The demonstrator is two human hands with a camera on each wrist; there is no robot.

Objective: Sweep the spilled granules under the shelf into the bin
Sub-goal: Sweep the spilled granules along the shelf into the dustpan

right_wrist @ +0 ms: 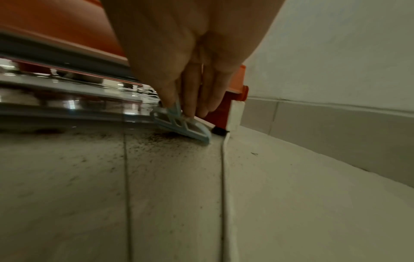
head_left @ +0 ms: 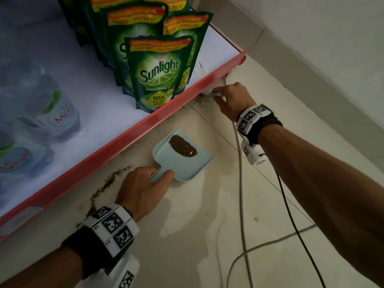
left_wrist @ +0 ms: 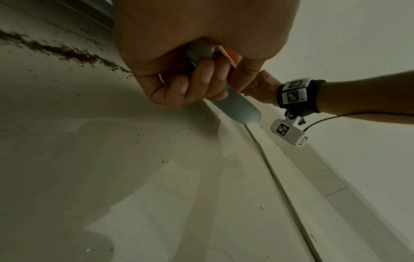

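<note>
Dark brown granules (head_left: 110, 181) lie scattered on the tiled floor along the red shelf edge, with more near the corner (head_left: 200, 100). A light blue dustpan (head_left: 176, 163) sits flat on the floor with a heap of granules (head_left: 182, 146) in it. My left hand (head_left: 163, 174) grips its handle (left_wrist: 226, 101), fingers curled round it (left_wrist: 201, 83). My right hand (head_left: 220, 96) holds a small light blue brush (right_wrist: 181, 124) low at the shelf's corner, its head on the floor among granules (right_wrist: 156, 141). No bin is in view.
The shelf (head_left: 124, 134) carries green Sunlight pouches (head_left: 158, 73) and water bottles (head_left: 47, 113). Its red and white leg (right_wrist: 233, 113) stands right behind the brush. Two cables (head_left: 241, 183) trail over the floor. The wall and skirting (head_left: 311, 69) close off the right.
</note>
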